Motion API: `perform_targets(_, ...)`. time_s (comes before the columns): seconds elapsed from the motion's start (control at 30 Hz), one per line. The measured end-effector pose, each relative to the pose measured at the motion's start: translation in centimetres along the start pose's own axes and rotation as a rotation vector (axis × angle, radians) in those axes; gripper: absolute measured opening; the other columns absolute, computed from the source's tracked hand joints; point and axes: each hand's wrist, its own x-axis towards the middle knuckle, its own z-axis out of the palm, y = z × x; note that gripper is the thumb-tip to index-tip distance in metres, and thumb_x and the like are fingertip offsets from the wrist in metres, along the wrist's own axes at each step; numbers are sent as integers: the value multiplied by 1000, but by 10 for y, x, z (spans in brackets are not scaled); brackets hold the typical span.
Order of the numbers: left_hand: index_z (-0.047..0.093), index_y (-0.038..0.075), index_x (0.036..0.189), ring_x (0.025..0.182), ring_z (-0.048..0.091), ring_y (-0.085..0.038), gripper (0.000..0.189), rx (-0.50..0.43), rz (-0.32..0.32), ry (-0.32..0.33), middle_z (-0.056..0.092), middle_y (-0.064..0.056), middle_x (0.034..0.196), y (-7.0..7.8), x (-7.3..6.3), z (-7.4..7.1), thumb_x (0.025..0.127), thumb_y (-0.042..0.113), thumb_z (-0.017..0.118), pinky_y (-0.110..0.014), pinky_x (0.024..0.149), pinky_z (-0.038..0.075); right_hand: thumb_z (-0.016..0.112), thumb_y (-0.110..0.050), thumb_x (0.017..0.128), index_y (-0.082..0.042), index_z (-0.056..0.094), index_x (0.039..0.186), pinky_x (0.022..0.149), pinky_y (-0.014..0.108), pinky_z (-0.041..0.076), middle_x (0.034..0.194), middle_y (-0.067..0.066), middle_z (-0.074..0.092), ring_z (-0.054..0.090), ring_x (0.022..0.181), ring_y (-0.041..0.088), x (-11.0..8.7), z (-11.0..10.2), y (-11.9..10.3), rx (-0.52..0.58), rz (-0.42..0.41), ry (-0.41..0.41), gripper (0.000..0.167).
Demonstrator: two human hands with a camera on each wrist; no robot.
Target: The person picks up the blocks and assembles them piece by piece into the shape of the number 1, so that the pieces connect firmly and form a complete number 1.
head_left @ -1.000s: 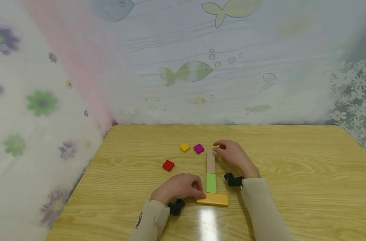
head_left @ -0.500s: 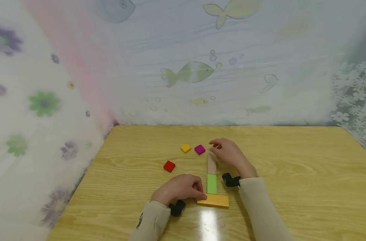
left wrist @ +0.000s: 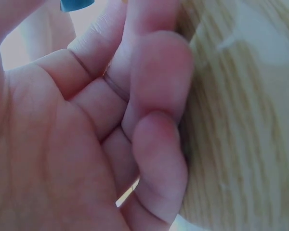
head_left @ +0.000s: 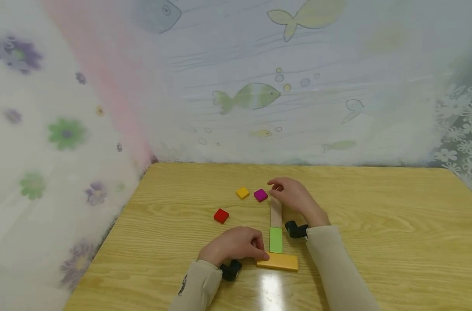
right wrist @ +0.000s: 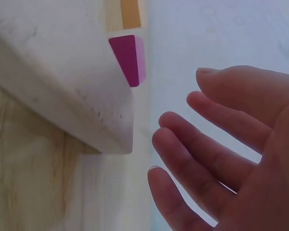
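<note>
A flat orange block lies crosswise on the table. My left hand is at its left end, the thumb on its top corner and the other fingers curled; in the left wrist view the curled fingers hide most of what they hold. Behind it a lime green block lies lengthwise, followed in line by a pale wood block. My right hand hovers at the pale block's far end. In the right wrist view its fingers are loosely bent and apart from the pale block, holding nothing.
A magenta square block sits just left of the pale block's far end. Farther left are a yellow square block and a red one. The wooden table meets a fish-patterned curtain at the back.
My right hand has moved slightly left and away from me over the pale block's far end, its fingers letting go of it. The left hand stays at the orange block.
</note>
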Motion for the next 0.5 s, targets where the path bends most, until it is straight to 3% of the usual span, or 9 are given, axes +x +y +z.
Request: perform_targets(0.5,60,26,73,58,48,-6,17,-24,29,14,57,11,66,-3,-1,1,77,40,67,-23,55,38,54,-28,89,-11,55,121,83,40,42,113,6,56,52,100,22,7,9,-10,-5,26,-29,36)
